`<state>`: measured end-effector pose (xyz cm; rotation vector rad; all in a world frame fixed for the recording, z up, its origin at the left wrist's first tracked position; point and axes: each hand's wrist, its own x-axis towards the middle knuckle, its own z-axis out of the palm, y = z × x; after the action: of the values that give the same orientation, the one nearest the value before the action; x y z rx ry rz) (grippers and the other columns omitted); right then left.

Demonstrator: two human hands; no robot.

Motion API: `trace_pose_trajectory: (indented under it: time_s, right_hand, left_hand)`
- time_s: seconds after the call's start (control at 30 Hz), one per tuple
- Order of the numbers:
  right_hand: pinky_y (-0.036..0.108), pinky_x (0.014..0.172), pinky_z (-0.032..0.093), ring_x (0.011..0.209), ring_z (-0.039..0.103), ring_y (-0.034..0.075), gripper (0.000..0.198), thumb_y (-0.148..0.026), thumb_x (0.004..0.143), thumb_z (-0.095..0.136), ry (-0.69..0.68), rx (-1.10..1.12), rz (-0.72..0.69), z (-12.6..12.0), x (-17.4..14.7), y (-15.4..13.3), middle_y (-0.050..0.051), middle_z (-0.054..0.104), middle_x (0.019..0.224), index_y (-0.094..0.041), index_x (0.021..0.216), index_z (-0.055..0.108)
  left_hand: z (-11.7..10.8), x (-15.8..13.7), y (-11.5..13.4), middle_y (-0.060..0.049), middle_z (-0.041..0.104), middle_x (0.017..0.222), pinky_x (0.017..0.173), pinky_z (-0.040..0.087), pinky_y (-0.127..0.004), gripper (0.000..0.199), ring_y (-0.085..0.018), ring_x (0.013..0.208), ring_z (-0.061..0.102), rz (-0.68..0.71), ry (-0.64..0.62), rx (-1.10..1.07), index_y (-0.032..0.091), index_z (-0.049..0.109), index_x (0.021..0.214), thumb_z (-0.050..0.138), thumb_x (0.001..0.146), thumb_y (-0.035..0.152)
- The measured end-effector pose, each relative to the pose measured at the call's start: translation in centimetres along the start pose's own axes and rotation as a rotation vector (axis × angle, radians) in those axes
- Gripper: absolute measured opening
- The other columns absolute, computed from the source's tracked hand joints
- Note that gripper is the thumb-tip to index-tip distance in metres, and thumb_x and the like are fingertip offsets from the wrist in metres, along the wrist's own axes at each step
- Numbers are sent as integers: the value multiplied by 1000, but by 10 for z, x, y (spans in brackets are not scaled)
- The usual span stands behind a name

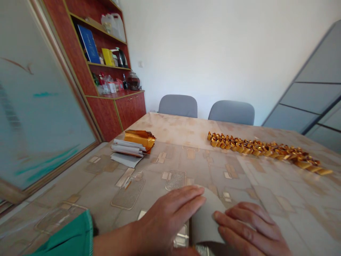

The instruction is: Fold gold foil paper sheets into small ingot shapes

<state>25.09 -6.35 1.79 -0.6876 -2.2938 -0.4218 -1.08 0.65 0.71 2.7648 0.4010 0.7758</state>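
Observation:
A pale grey-white sheet of paper [206, 222] is bent into a curve near the front of the table, between my two hands. My left hand [170, 217] holds its left side, fingers together across the upper edge; the thumb is partly cut off by the bottom of the view. On the right side, my right hand [250, 227] grips the sheet with bent fingers, its thumb hidden. Further off to the left lies a stack of gold foil paper [140, 138], with white-backed sheets [128, 149] at its front. Folded gold foil pieces [255, 146] form long rows at the right.
A patterned cover lies on the table [165, 199]. Two grey chairs [178, 105] stand at its far side, against the white wall. At the back left is a red-brown cabinet [106, 110] with shelves of household goods. A frosted glass panel [39, 106] borders the left side.

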Motion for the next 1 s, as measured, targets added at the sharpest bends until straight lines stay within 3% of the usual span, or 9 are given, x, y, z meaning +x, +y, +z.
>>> trace_pose_trajectory:
  time_s: [0.07,0.13,0.2,0.33,0.47,0.6,0.7,0.83,1.0]
  right_hand:
    - [34,88,53,97,70,20,24,-19,101,48,14,30,29,0,-5,1,7,78,109,-16,108,71]
    - [34,88,55,101,69,20,24,-19,100,49,20,71,54,-1,-9,2,9,77,111,-14,111,69]
    - [32,91,55,105,69,19,28,-17,102,45,-9,81,59,-4,-13,3,9,76,112,-13,116,68]
    - [33,98,54,111,68,20,34,-18,103,40,-183,13,38,-13,-20,5,6,74,119,-16,129,63]
    - [34,99,55,109,70,22,29,-21,101,47,-244,8,0,-16,-16,4,6,73,120,-18,123,67]
    - [27,87,59,95,74,19,34,-21,105,37,-336,50,-48,-8,1,-1,4,77,111,-18,108,71]
    - [26,79,60,87,74,18,37,-26,106,35,-379,145,27,1,6,-2,5,79,103,-18,102,71]
    - [30,81,60,89,72,21,26,-35,100,50,-402,360,172,3,0,1,7,78,98,-20,108,70]
    - [36,84,57,94,67,23,22,-31,100,49,-437,636,522,3,-8,2,6,73,94,-25,100,70]
  left_hand:
    - [15,-2,9,-19,42,152,112,41,-41,71,-28,140,41,-20,-55,11,13,24,151,53,94,43]
    - [28,2,14,-23,45,148,110,43,-42,70,-30,138,43,-29,-19,36,8,32,146,54,93,48]
    - [31,13,13,-20,58,138,108,45,-40,45,-27,130,53,-14,-16,73,8,47,135,49,97,32]
    - [11,33,-2,-14,69,122,101,52,-41,26,-24,117,63,118,138,244,11,63,116,43,100,18]
    - [-10,22,-11,-13,72,118,100,53,-42,24,-27,116,64,263,123,348,9,66,112,47,98,16]
    - [-6,-9,-5,-8,73,116,95,55,-34,22,-21,109,68,277,20,339,14,67,107,46,98,14]
    - [1,-27,1,-8,72,117,89,56,-33,22,-21,104,68,141,-48,248,17,64,111,49,95,17]
    - [4,-33,5,-7,70,94,76,53,-30,17,-18,82,63,-47,-63,120,19,63,103,49,92,19]
    - [3,-31,3,-3,62,78,68,44,-29,20,-17,74,55,-161,-57,7,20,59,82,45,97,20]
